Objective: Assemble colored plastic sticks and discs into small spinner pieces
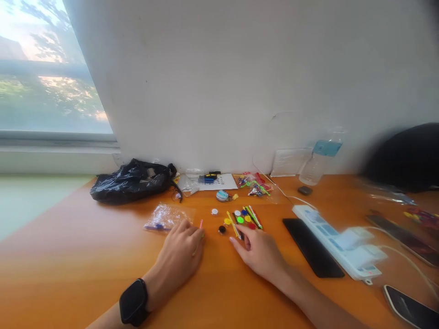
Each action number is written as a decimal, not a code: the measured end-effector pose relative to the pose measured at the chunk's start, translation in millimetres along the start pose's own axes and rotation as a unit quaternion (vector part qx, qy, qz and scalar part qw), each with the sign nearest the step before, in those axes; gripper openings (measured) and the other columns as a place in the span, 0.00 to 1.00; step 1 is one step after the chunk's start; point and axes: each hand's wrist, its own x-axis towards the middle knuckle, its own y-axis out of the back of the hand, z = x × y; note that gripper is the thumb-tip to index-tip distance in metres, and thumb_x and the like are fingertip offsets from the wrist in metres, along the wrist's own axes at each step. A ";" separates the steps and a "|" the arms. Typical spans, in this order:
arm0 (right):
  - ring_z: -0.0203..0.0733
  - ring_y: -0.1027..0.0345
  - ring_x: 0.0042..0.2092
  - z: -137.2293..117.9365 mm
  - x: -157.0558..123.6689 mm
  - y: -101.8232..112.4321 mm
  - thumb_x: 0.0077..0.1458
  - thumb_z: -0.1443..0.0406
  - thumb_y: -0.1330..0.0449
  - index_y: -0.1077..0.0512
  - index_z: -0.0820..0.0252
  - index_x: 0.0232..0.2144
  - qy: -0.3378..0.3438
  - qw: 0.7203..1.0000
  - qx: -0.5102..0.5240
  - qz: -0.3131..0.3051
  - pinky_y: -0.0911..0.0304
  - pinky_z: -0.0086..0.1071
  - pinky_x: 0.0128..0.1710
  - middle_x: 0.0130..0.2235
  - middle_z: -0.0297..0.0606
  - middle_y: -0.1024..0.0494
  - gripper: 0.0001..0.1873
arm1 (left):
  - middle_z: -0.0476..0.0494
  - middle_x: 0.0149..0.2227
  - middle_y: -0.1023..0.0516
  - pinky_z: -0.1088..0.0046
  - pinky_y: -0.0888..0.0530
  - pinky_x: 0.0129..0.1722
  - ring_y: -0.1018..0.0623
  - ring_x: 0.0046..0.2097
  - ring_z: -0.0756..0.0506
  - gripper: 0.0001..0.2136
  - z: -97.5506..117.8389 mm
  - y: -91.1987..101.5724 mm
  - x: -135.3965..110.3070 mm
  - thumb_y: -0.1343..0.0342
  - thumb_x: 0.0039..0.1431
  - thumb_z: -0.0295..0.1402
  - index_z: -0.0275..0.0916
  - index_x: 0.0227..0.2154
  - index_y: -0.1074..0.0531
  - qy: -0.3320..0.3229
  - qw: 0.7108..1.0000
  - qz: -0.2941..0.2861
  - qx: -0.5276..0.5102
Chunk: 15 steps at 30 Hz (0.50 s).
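Note:
My left hand [181, 249], with a black watch on its wrist, rests on the table with fingers curled. A thin pink plastic stick [201, 223] pokes up beyond it; the hand hides the rest. My right hand [262, 253] has thumb and index finger around the lower end of a yellow arrow-shaped stick [231, 222]. Around its fingertips lie small round discs: a black disc [222, 230], a white disc [214, 211], a green disc [240, 220] and several others. More coloured sticks [254, 216] lie side by side just beyond this hand.
A clear zip bag [168, 215] lies beyond my left hand, a black plastic bag [132, 183] by the wall. On the right are a black phone [312, 246], a white power strip [329, 237] with plugs and cables, and a bottle [313, 167]. A round tin [222, 195] stands at the back.

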 end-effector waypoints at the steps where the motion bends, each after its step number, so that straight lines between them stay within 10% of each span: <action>1: 0.41 0.32 0.24 -1.6 -0.9 0.3 0.67 0.52 0.44 0.21 0.56 0.53 0.003 1.000 -0.008 -0.005 0.51 0.32 0.26 0.22 0.32 0.26 0.22 | 0.41 0.31 0.24 0.57 0.28 0.40 0.28 0.39 0.38 0.12 -2.2 -0.8 -0.3 0.53 0.70 0.26 0.41 0.30 0.32 0.006 1.000 0.005 0.007; 9: 0.43 0.30 0.27 -3.4 -5.4 0.1 0.67 0.53 0.44 0.23 0.58 0.57 0.023 0.999 -0.035 -0.028 0.48 0.33 0.29 0.28 0.38 0.21 0.24 | 0.32 0.61 0.27 0.47 0.26 0.60 0.28 0.59 0.34 0.20 8.6 1.5 -2.2 0.50 0.68 0.24 0.40 0.60 0.30 -0.052 0.994 0.053 -0.082; 15: 0.44 0.28 0.29 0.3 -5.7 -5.9 0.66 0.58 0.44 0.26 0.52 0.61 0.038 0.999 -0.021 -0.026 0.47 0.33 0.31 0.29 0.36 0.20 0.23 | 0.41 0.70 0.32 0.57 0.27 0.67 0.29 0.68 0.40 0.28 39.0 4.5 -15.7 0.48 0.69 0.27 0.49 0.70 0.39 -0.120 0.964 -0.113 -0.209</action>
